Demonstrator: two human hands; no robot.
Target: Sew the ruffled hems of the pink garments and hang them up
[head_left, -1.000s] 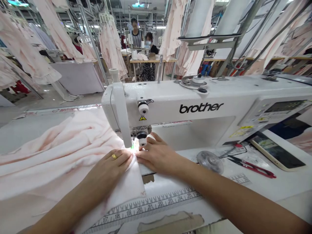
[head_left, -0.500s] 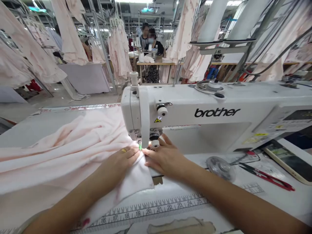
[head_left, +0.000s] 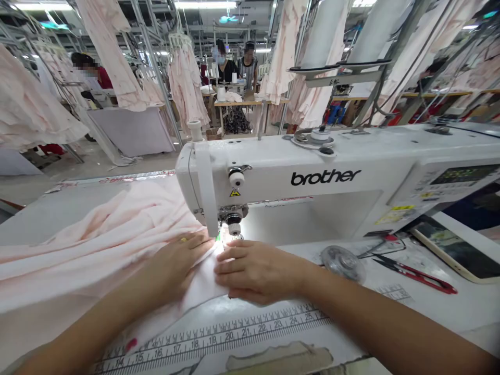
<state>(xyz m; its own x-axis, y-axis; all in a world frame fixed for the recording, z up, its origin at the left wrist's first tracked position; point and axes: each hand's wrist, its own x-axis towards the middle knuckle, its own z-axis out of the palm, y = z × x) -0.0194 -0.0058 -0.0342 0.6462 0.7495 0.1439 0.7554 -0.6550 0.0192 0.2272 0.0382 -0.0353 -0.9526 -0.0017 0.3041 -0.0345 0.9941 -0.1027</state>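
Here, left hand (head_left: 175,262), right hand (head_left: 253,271) pressing pink fabric (head_left: 97,242)

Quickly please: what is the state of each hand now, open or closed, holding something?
Left hand: open, flat on the pink fabric, holding nothing.
Right hand: open, flat on the fabric edge before the sewing machine, holding nothing.

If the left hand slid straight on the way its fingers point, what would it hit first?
Probably the needle foot of the sewing machine, just beyond the left hand; depth is unclear.
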